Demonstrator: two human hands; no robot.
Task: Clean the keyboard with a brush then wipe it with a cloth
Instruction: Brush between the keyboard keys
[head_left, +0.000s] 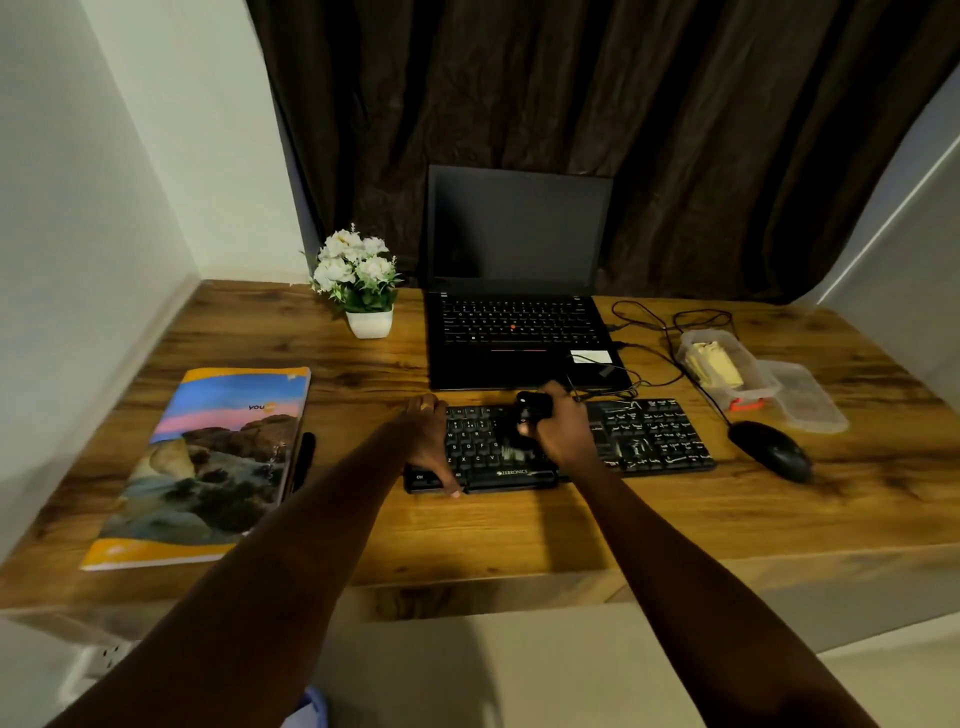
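Two hands share the job. Furthest left, a glossy book (208, 462) and a pen (304, 460) lie well apart from the work. Next comes the left hand (428, 441), spread over the left end of the keyboard (649, 436), thumb at the near edge and fingers reaching the far edge, seemingly to stop it sliding under the strokes. Just right of it, the right hand (563, 431) is closed in a fist round a black brush (530, 408), bristles blurred down on the middle keys. Pale streaks mark the keys to the right, so that section probably awaits brushing. A mouse (774, 449) and a clear container (727, 371) sit further right; no cloth can be picked out. The wood-grain desk (519, 530) is boxed in by pale walls, with a dark curtain (727, 156) behind an open laptop (519, 291).
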